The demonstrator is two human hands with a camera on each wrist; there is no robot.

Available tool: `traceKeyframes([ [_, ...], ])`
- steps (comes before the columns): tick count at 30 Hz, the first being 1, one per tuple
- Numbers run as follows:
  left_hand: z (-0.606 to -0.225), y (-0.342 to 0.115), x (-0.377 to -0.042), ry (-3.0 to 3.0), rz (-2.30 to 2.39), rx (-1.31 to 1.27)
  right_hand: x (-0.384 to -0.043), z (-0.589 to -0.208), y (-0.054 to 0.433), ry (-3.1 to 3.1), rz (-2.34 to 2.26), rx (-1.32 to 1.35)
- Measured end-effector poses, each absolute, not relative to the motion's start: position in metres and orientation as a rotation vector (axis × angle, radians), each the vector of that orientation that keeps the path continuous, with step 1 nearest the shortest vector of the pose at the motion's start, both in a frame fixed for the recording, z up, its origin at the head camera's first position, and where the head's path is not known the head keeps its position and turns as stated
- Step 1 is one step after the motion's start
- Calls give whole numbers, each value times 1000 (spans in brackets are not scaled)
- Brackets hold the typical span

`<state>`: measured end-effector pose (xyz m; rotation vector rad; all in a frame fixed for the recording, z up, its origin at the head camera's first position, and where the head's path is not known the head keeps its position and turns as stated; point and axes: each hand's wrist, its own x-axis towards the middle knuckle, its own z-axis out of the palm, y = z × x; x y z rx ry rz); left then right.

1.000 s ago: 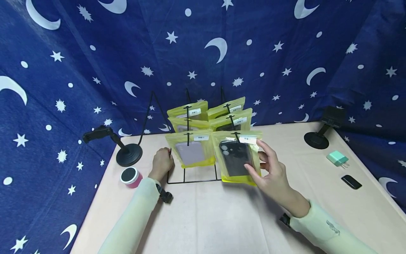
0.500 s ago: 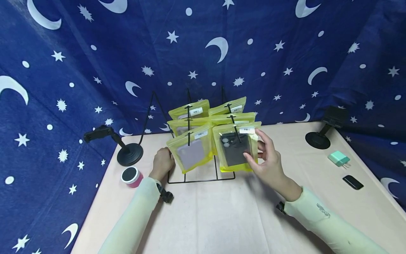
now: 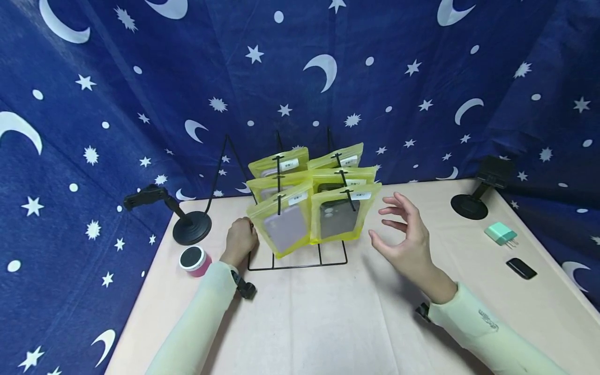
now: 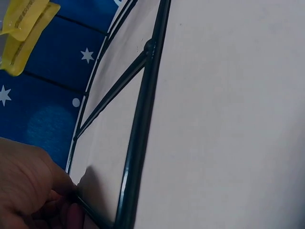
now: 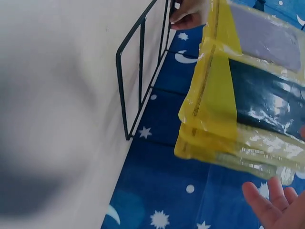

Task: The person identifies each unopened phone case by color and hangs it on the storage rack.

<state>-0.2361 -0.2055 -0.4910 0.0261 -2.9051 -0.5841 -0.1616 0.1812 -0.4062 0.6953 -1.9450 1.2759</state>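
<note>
My left hand pinches the side wire of a black wire display rack's base; in the left wrist view thumb and fingers close round that wire. Yellow-edged zip bags hang in two columns on the rack's hooks. The front right bag holds a dark phone case with round camera holes. A pale lilac phone case shows in the front left bag, which hangs tilted. My right hand stands just right of the front right bag, apart from it, fingers spread and slightly bent, holding nothing.
At the left stand a black phone stand and a pink jar with a white-rimmed lid. Another black stand, a mint plug adapter and a small black oblong thing are at the right. A blue star-patterned cloth hangs behind.
My right hand pushed the front right bag back along its hook, then let go and drew away to the right. The front left bag swung into a tilt. My left hand stayed put.
</note>
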Motion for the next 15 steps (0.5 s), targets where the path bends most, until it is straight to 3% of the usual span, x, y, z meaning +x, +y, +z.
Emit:
traceKeyframes([
  [15, -490, -206, -236, -2913, -595, 39, -155, -403, 202, -1892, 1323, 612],
])
